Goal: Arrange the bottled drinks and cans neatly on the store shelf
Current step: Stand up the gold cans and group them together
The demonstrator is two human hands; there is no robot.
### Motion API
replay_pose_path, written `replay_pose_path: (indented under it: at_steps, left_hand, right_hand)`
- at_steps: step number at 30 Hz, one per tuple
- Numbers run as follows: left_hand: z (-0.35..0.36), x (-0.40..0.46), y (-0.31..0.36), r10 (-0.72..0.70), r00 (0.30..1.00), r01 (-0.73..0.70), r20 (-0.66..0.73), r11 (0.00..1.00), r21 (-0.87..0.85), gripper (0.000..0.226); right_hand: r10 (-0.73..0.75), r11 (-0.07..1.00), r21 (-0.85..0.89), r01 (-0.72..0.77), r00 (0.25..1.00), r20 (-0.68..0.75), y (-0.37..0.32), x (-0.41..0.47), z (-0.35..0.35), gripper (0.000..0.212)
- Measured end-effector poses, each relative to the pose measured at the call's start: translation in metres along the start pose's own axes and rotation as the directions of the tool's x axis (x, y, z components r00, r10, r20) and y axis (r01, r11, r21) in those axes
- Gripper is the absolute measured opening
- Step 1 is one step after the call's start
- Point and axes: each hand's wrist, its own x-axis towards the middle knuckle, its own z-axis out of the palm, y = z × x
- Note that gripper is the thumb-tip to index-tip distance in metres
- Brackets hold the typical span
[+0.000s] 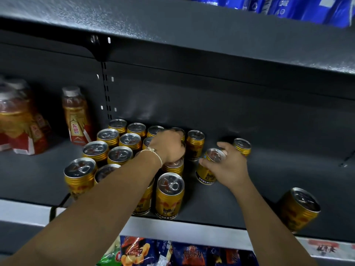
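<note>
Dark shelf (249, 198) | right hand (228, 167) grips tilted gold can (208, 169), top up-left | left hand (169, 146) grips upright can (173, 166)

both forearms bare, no sleeves in view. left hand (169, 145): thin pale string bracelet (153, 153) at wrist. right hand (229, 166): nothing worn.

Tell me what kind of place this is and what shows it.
Most likely a shop aisle. Many identical gold cans stand grouped on a dark metal shelf with a slotted upright behind, bottled drinks beside them, and snack bags on the level below. Both hands are on cans.
</note>
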Motion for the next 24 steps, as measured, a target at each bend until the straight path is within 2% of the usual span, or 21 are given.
replay_pose_path:
  at_steps: [7, 14, 16, 20, 21, 24]
  left_hand:
    - [-0.002, 0.001, 0.000, -0.013, 1.000, 0.013, -0.026, 1.000, -0.007, 0.039]
    - [0.001, 0.001, -0.003, -0.010, 0.999, 0.007, -0.047, 0.998, -0.057, 0.027]
    - [0.002, 0.001, -0.004, -0.001, 0.999, -0.002, -0.051, 0.998, -0.056, 0.027]
    - [0.002, 0.002, -0.004, 0.010, 0.998, -0.013, -0.060, 0.998, -0.060, 0.024]
    - [0.003, 0.002, -0.005, 0.011, 0.998, -0.015, -0.063, 0.998, -0.057, 0.023]
    - [0.003, 0.003, -0.004, 0.016, 0.998, -0.019, -0.067, 0.999, -0.050, 0.024]
  right_hand:
    - [-0.033, 0.999, -0.014, 0.033, 0.999, -0.043, -0.005, 0.009, 0.026, 0.079]
    - [-0.099, 0.994, 0.038, 0.101, 0.994, -0.050, -0.004, 0.009, 0.034, 0.066]
    - [-0.087, 0.994, 0.068, 0.087, 0.996, -0.001, 0.002, 0.010, 0.033, 0.069]
    - [0.017, 0.965, 0.246, -0.090, 0.959, 0.282, 0.025, 0.012, 0.025, 0.097]
    - [0.023, 0.963, 0.247, -0.108, 0.945, 0.326, 0.030, 0.011, 0.024, 0.095]
    - [0.009, 0.968, 0.232, -0.094, 0.940, 0.341, 0.037, 0.007, 0.023, 0.070]
